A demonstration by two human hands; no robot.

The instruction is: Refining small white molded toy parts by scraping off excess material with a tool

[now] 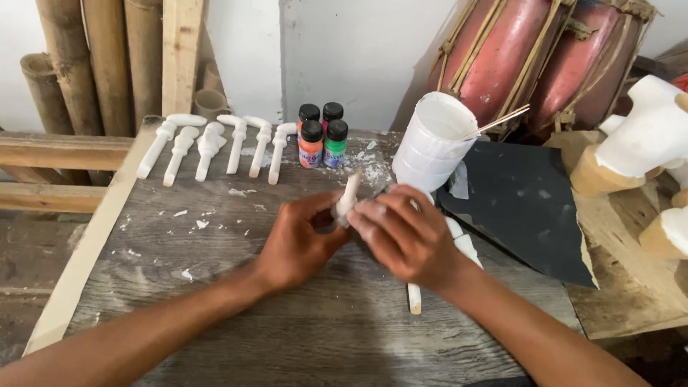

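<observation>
The small white peg (349, 195), pinched upright in the left hand (301, 244) near the worktable's (215, 301) far edge, seems mid-sanding under the right hand (408, 236), whose closed fingers rub it; turning it comes next.

Four small black-capped paint bottles (322, 136) – orange, green, pink, labelled – at the table's (287, 322) back edge

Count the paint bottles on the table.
4, clustered at the table's back edge: two black-capped bottles behind, an orange one and a green one in front. None seem hidden.
</observation>
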